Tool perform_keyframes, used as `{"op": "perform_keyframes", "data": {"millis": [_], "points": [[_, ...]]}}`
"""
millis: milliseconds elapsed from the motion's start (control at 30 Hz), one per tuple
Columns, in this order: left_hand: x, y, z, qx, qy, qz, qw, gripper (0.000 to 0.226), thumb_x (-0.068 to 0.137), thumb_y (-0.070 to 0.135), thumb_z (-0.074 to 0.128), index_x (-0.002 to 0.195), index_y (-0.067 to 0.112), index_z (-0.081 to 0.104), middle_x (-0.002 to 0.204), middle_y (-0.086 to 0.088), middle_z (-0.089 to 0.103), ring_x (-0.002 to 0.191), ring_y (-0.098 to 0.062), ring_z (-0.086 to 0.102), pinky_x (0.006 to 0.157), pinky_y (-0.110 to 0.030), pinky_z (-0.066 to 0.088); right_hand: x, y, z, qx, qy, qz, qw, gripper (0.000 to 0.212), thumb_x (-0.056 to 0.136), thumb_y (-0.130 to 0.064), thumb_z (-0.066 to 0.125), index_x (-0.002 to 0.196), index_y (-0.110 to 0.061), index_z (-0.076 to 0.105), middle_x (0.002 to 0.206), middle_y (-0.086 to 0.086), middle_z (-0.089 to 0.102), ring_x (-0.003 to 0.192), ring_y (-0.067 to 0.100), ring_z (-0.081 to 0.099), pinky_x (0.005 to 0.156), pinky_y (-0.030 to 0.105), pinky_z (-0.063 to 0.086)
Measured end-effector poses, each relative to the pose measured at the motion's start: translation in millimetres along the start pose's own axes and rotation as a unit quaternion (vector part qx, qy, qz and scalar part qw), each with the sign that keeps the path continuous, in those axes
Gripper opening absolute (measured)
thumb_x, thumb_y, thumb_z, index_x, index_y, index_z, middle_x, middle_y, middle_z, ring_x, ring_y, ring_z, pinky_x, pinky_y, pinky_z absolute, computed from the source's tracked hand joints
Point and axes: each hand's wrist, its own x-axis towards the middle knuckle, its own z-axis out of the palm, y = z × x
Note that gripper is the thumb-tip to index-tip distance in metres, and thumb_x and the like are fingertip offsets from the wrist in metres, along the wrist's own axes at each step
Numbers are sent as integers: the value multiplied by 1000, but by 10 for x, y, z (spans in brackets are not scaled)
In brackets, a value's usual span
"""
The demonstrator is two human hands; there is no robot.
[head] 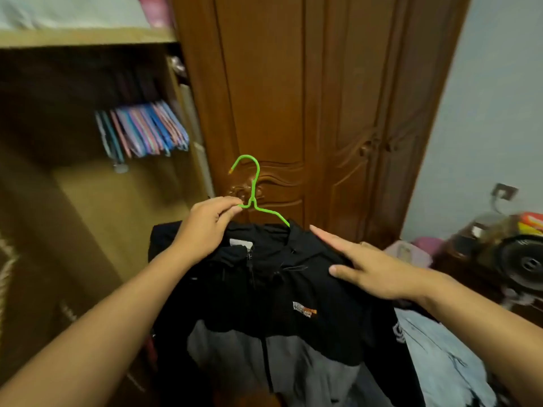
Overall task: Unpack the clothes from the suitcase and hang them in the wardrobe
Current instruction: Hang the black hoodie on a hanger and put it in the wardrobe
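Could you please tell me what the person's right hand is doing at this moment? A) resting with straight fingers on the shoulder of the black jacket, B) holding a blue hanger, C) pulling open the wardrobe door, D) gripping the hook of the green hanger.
A: the right hand lies flat, fingers straight, on the black jacket shoulder, while the left hand pinches the green hanger.

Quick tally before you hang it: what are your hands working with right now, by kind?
Green hanger: 1, pinched by the left hand
Black and grey jacket: 1, on the hanger, with the right hand flat on its shoulder
Hands: 2
Total: 4
The bunch of coloured hangers in the wardrobe is too blurred to count.
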Motion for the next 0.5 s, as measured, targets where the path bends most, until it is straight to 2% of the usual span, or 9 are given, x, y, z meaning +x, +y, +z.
{"op": "perform_keyframes", "data": {"millis": [33, 100, 167, 233, 333, 400, 500], "points": [[8, -46, -42, 7, 11, -25, 1000, 18, 98, 22, 64, 111, 17, 76, 108, 14, 69, 107, -11, 66, 95, -30, 51, 50, -77, 8, 24, -12, -30, 999, 76, 101, -31, 56, 147, -65, 5, 151, -18, 44, 127, 2, 53, 114, 29, 37], [10, -136, -157, 23, 25, -58, 998, 17, 99, 25, 63, 110, 19, 75, 108, 10, 72, 105, -11, 66, 95, -36, 53, 138, -205, 49, 97, -48, -80, 991, 73, 99, -21, 60, 149, -59, 23, 154, -27, 35, 141, -2, 35, 119, 28, 29], [17, -182, -290, 50, 21, -65, 996, 15, 100, 26, 62, 106, 20, 74, 103, 10, 72, 101, -12, 66, 90, -40, 52, 236, -270, 62, 182, -79, -88, 976, 68, 96, -9, 64, 144, -52, 41, 148, -28, 43, 138, -4, 40, 116, 28, 34], [56, -174, -420, 74, 12, -83, 994, 15, 101, 31, 59, 108, 25, 71, 103, 12, 68, 103, -15, 64, 91, -40, 51, 330, -370, 78, 239, -81, -83, 964, 69, 94, 0, 63, 141, -49, 46, 142, -26, 51, 132, -1, 49, 111, 27, 41], [115, -174, -633, 143, 35, -148, 978, 36, 101, 41, 55, 134, 28, 58, 129, 1, 54, 124, -21, 51, 106, -41, 43, 527, -499, 102, 276, -52, -95, 955, 77, 91, 5, 64, 142, -49, 45, 144, -24, 50, 132, 0, 49, 111, 27, 39], [44, -188, -898, 238, 80, -186, 950, 50, 100, 41, 55, 146, 28, 45, 143, -7, 43, 136, -28, 39, 113, -44, 35, 687, -598, 60, 287, -52, -98, 951, 79, 90, 8, 63, 144, -47, 44, 142, -26, 51, 130, -2, 50, 110, 25, 40], [-227, -253, -1522, 442, 85, -256, 856, 63, 95, 40, 55, 153, 27, 33, 158, -19, 27, 148, -39, 19, 121, -51, 17, 986, -784, -74, 282, -47, -115, 951, 80, 90, 12, 61, 141, -47, 43, 135, -32, 52, 122, -9, 54, 102, 15, 43]]}}
